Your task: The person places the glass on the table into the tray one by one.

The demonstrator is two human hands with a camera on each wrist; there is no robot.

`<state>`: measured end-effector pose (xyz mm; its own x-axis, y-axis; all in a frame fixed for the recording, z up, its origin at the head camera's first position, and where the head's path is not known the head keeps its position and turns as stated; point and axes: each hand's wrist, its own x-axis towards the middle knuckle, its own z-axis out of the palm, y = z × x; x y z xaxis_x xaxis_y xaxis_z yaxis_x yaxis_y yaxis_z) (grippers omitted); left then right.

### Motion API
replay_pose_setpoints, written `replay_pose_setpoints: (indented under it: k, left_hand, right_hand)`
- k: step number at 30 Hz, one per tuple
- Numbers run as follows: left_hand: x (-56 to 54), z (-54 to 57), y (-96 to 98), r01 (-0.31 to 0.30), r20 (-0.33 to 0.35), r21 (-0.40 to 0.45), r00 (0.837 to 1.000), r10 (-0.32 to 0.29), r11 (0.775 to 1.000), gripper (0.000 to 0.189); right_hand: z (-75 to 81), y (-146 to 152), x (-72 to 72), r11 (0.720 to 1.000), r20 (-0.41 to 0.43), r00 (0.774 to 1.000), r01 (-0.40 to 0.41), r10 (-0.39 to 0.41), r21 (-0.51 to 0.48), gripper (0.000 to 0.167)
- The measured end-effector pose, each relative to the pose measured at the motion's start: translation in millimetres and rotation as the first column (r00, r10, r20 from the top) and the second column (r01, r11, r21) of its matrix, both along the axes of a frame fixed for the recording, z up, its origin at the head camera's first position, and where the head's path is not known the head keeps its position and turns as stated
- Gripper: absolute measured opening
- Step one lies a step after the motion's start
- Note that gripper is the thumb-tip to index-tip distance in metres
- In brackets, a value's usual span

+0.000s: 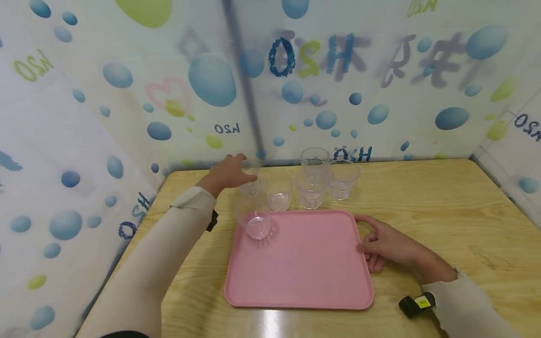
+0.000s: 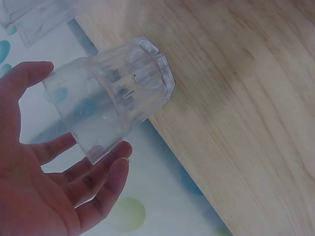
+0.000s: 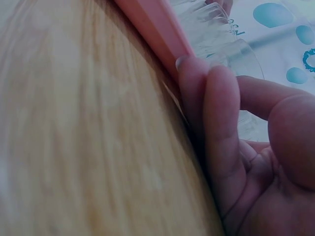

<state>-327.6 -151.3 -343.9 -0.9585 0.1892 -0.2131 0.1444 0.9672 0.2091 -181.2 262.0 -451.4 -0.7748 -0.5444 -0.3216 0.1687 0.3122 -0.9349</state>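
Observation:
At the back left of the table my left hand (image 1: 228,173) is spread around the mouth of a clear tumbler (image 2: 115,96). In the left wrist view the thumb is right at one side of its rim and the fingers (image 2: 103,191) lie loosely along the other. The tumbler stands upright on the wood. My right hand (image 1: 390,246) holds the right edge of a pink tray (image 1: 308,263), its thumb at the rim, index finger along the back corner and the other fingers curled. One clear tumbler (image 1: 258,227) stands in the tray's back left corner.
Several more clear tumblers, among them a near one (image 1: 280,199) and a right one (image 1: 342,180), stand close together behind the tray. The wooden table (image 1: 444,202) ends at a patterned curtain (image 1: 270,108) at the back and left.

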Motion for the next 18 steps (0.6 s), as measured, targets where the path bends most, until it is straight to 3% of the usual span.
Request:
replay_pose_setpoints:
  k: [10,18]
  left_hand:
    - [20.1,7.9,-34.9,-0.033,-0.038,0.003,0.999,0.033,0.999,0.086]
    - [49.4,16.5,-61.0,-0.024,-0.053,0.005,0.998,0.024,1.0,0.087]
  right_hand:
    - [1.0,0,-0.4,1.0,-0.016,1.0,-0.01,0.01,-0.011,0.088]
    - [-2.0,0,-1.5,1.0,-0.021,1.0,-0.024,0.023,-0.018,0.088]
